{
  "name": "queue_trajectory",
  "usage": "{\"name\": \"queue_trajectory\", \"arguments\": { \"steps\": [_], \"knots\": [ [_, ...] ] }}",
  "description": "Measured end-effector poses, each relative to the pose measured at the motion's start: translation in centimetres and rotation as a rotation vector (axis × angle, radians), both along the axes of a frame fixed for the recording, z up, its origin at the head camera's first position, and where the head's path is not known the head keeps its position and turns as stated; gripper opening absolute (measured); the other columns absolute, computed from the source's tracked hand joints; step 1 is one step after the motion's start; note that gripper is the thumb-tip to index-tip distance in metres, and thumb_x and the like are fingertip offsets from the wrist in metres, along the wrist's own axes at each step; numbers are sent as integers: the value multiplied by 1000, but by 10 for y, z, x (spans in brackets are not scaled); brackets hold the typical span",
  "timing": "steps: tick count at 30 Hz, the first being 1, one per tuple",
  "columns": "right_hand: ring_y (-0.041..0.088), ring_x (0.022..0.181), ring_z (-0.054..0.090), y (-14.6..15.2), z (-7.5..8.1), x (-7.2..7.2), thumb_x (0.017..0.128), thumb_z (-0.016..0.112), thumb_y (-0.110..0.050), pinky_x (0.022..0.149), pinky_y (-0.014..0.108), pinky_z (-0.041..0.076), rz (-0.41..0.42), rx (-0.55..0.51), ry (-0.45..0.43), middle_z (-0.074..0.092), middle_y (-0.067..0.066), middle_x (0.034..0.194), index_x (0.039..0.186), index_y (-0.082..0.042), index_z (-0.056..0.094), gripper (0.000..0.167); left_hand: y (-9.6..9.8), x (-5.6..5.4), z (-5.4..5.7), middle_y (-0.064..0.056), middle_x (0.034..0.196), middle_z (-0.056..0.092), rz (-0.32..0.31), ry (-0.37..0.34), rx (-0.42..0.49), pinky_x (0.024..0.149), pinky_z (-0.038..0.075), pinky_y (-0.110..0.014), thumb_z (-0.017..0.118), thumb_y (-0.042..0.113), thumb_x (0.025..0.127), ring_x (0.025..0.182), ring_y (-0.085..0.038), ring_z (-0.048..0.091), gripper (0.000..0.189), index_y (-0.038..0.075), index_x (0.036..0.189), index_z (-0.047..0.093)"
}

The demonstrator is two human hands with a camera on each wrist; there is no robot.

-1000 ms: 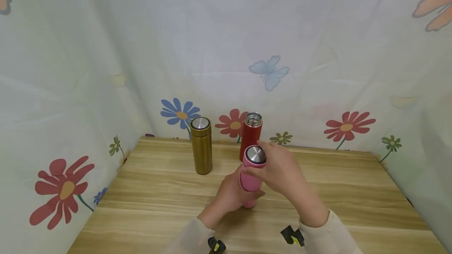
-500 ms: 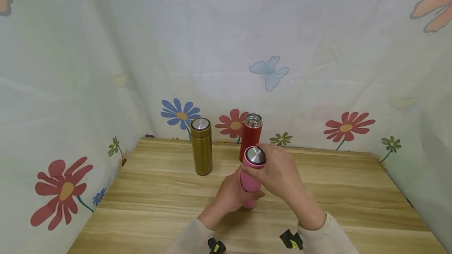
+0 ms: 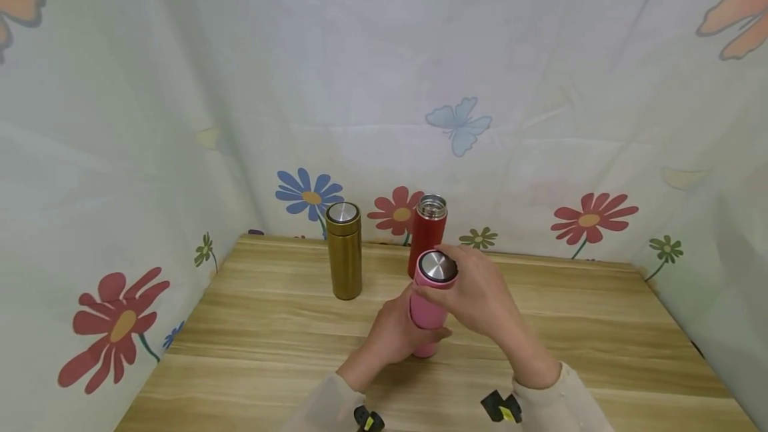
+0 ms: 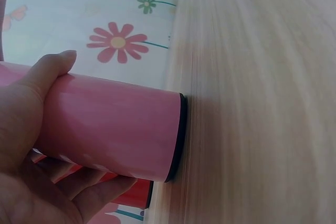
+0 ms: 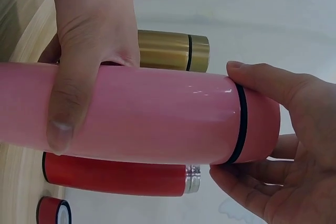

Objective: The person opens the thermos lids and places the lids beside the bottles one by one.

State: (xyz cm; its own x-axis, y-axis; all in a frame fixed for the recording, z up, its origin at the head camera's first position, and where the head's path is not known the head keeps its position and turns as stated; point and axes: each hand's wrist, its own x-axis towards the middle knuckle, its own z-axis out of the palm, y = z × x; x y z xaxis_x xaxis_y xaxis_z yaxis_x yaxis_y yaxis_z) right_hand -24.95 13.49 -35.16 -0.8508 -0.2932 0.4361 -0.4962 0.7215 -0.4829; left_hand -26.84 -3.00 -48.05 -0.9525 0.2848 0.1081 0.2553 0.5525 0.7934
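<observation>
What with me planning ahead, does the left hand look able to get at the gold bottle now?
Probably not yet: the left hand's grip is wrapped round the pink bottle. If it let go, the way looks free, with nothing apparent between it and the gold bottle.

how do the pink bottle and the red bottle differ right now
The pink bottle has its steel-topped cap on; the red bottle has none, its metal mouth bare.
The pink bottle is held by the left hand and right hand; the red bottle stands behind, held by neither.
Both are slim cylinders with a dark base edge.
</observation>
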Motion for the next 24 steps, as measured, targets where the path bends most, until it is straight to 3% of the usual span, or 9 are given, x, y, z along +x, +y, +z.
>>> {"name": "queue_trajectory", "arguments": {
  "steps": [7,18,24],
  "knots": [
    [24,105,70,6,1,-7,77,93,-26,87,42,61,99,-4,-62,75,10,118,129,-3,66,62,-1,-2,-2,8,123,70,-21,21,13,95,54,-37,86,51,81,108,-9,66,81,31,147,43],
    [29,118,67,19,6,-17,85,85,-12,97,45,59,289,-51,-267,66,15,136,143,1,57,65,-2,-1,-3,7,125,69,-36,21,42,97,55,-39,86,50,81,110,-9,66,80,32,146,43],
    [28,123,65,24,9,-20,88,81,-8,99,47,56,357,-47,-296,64,12,138,147,-4,55,65,-1,-1,-2,8,126,68,-38,15,48,98,55,-39,86,54,80,111,-9,66,81,33,146,44]
  ]
}}
